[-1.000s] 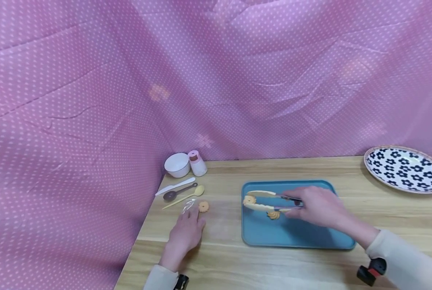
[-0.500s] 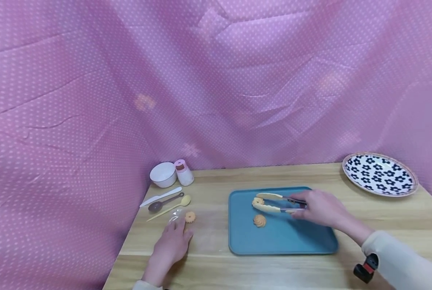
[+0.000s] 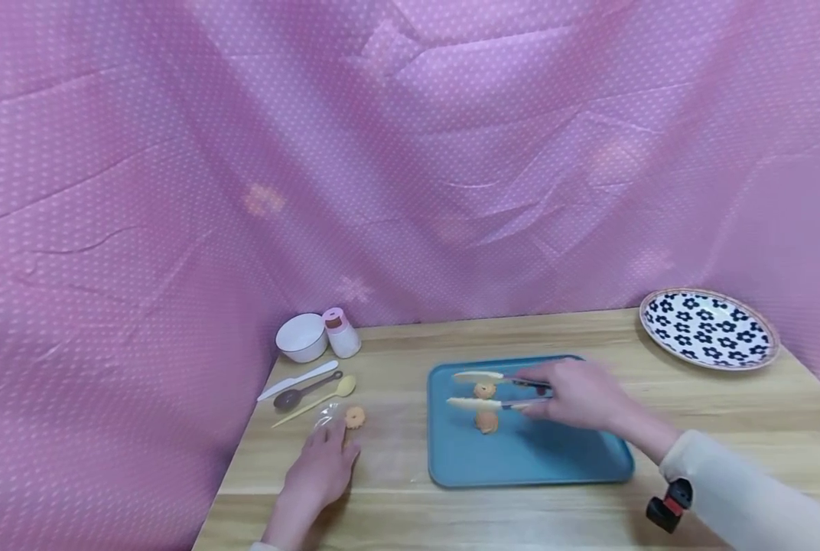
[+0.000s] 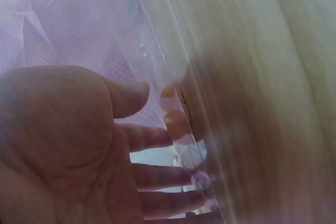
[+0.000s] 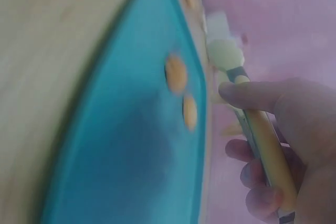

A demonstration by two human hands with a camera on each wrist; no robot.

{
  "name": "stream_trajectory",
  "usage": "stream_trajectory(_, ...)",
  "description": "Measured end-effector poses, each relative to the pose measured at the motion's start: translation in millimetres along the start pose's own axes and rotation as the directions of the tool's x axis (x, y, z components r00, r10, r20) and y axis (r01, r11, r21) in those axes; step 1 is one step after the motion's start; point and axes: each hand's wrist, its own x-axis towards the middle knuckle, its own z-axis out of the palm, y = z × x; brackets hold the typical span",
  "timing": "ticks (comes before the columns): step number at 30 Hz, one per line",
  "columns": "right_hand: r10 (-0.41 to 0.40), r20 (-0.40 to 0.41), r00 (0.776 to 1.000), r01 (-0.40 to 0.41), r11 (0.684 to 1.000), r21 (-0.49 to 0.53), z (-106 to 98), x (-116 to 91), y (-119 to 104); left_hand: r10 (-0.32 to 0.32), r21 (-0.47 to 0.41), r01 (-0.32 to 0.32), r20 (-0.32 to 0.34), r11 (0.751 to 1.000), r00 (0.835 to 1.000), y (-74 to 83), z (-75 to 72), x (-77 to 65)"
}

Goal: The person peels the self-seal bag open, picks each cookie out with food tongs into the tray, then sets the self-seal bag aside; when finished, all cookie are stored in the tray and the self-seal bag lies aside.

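Note:
My right hand (image 3: pixel 578 394) grips tongs (image 3: pixel 475 403) with cream tips, held spread above the blue tray (image 3: pixel 534 467). Below the tips, a ring-shaped cookie (image 3: pixel 484 390) and a swirled cookie (image 3: pixel 486 422) lie on the tray; the right wrist view shows both cookies apart from the tongs (image 5: pixel 265 145). My left hand (image 3: pixel 319 467) rests on a clear plastic sheet or bag (image 3: pixel 389 444), which is hard to make out. Its fingers (image 4: pixel 165 177) are extended against the plastic. Just beyond the fingertips is another ring-shaped cookie (image 3: pixel 355 417); whether it lies on or inside the plastic I cannot tell.
At the back left stand a white bowl (image 3: pixel 302 338) and a pink-and-white bottle (image 3: pixel 342 334). A white knife (image 3: pixel 298 380), a dark spoon (image 3: pixel 307 390) and a yellow spoon (image 3: pixel 344 386) lie before them. A flower-patterned plate (image 3: pixel 709 329) sits at the back right. Pink cloth hangs behind the table.
The tongs carried the ring-shaped cookie rightward from the tray's left edge and let it go behind the swirled one. They now sit wider and farther left over it. My left hand stayed put.

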Motion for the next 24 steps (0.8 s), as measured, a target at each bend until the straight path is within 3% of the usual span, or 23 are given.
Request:
stream_trajectory(4, -0.114, 0.015, 0.993, 0.114, 0.993, 0.023, 10, 8, -32, 0.005, 0.003, -0.005, -0.003, 1.000, 1.000, -1.4, 0.2, -1.2)
stream_trajectory(8, -0.156, 0.071, 0.985, 0.154, 0.988, 0.032, 20, 17, -55, 0.014, 0.006, -0.013, -0.006, 1.000, 1.000, -0.2, -0.4, -1.2)
stream_trajectory(13, -0.168, 0.106, 0.980, 0.164, 0.986, 0.042, 27, 27, -67, 0.020, 0.008, -0.020, -0.001, 1.000, 1.000, 1.0, -0.6, 0.8)
stream_trajectory(24, -0.190, 0.091, 0.977, 0.189, 0.982, 0.029, 46, 37, -84, 0.027, 0.002, -0.027, 0.013, 1.000, 1.000, -2.3, 1.2, 1.1)
